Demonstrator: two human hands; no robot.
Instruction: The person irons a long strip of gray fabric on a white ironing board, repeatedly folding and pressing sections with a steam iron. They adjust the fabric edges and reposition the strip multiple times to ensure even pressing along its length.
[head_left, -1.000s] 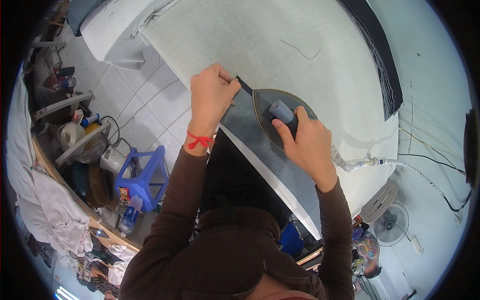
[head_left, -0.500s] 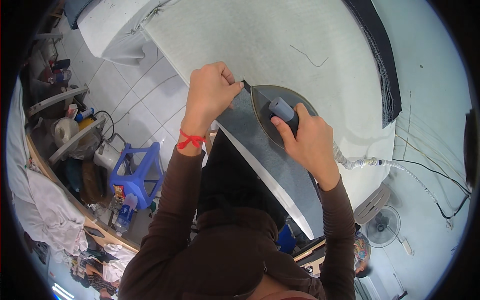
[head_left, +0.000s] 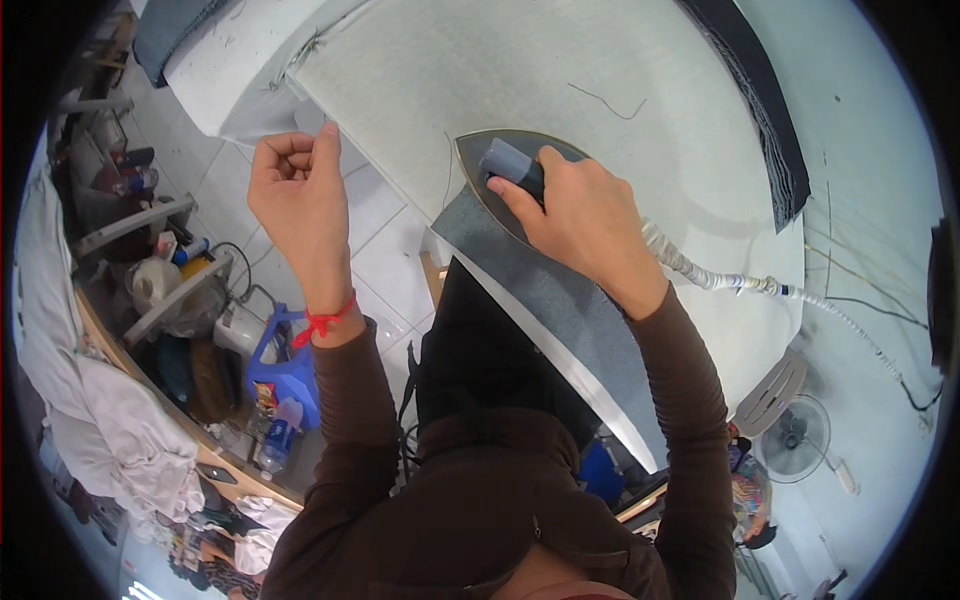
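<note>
My right hand grips the handle of an iron, whose soleplate lies on a strip of blue-grey denim fabric and partly on the pale padded board. The fabric runs along the board's near edge, toward my body. My left hand is raised over the floor, left of the board, away from the fabric. Its fingers curl in against the thumb; whether anything small is between them is hidden. A loose dark thread lies left of the iron's tip.
A wrapped hose runs right from the iron. Dark folded fabric lies along the board's far right edge. Left on the floor side are a blue plastic stool, a bottle and clutter. A fan stands lower right.
My left hand has let go of the fabric's far corner and moved left, off the board. The iron and my right hand have shifted left and slightly farther away.
</note>
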